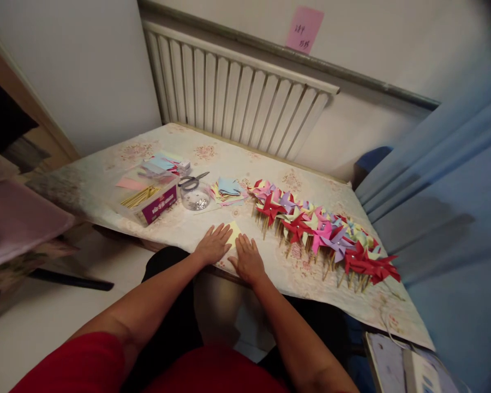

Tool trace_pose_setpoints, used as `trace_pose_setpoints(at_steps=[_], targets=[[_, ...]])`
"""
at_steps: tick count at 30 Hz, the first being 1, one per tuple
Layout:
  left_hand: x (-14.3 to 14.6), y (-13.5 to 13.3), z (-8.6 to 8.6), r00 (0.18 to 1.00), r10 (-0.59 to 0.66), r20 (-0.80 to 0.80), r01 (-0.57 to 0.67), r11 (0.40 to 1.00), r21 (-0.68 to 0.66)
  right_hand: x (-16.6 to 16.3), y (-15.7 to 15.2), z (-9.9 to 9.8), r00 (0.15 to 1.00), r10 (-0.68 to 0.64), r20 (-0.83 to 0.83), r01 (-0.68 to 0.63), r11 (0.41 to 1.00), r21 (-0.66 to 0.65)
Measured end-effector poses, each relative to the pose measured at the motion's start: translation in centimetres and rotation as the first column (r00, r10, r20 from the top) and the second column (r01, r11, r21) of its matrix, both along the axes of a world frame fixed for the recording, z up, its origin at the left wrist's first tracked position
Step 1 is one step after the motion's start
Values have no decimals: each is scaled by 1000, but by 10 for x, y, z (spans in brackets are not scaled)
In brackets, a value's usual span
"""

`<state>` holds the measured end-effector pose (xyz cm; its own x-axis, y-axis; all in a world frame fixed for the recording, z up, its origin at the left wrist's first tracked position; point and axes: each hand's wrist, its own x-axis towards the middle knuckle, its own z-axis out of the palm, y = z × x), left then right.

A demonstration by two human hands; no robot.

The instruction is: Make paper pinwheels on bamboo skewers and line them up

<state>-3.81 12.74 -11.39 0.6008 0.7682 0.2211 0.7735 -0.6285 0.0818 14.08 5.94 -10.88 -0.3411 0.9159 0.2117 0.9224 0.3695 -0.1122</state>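
Observation:
Both my hands lie flat on a yellow paper square (234,232) near the front edge of the table (213,158). My left hand (213,244) presses its left part with fingers stretched out. My right hand (248,259) rests on its right part, fingers also spread. A long row of finished paper pinwheels (323,229) on sticks, red, pink, purple and yellow, runs from the middle of the table to the right.
A clear box (149,196) with sticks and coloured paper stands at the left. Scissors (193,180), a round clear dish of small pins (195,199) and a pile of cut paper squares (228,191) lie behind my hands. A radiator (233,98) stands behind the table, and a blue curtain (442,207) hangs at the right.

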Motion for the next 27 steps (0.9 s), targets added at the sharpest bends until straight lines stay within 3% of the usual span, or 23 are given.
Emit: trace_pose_setpoints(at_steps=[7, 12, 16, 19, 23, 27], targets=[[-6, -11, -2, 999, 30, 20, -30, 999, -10, 4, -26, -9, 998, 24, -49, -23, 999, 23], [-6, -14, -1, 999, 35, 24, -35, 999, -24, 7, -31, -6, 968, -5, -249, 25, 997, 78], [-6, -15, 4, 999, 38, 23, -37, 999, -38, -8, -14, 15, 939, 70, -337, -25, 990, 138], [-7, -17, 10, 1000, 29, 11, -28, 998, -57, -24, 9, 25, 945, 117, -305, -112, 993, 33], [-8, -19, 13, 1000, 25, 18, -24, 997, -70, -32, 34, 20, 974, 93, -209, -114, 989, -92], [-7, -18, 9, 998, 36, 48, -34, 998, -54, -27, 43, 8, 989, 74, -129, -86, 992, -93]])
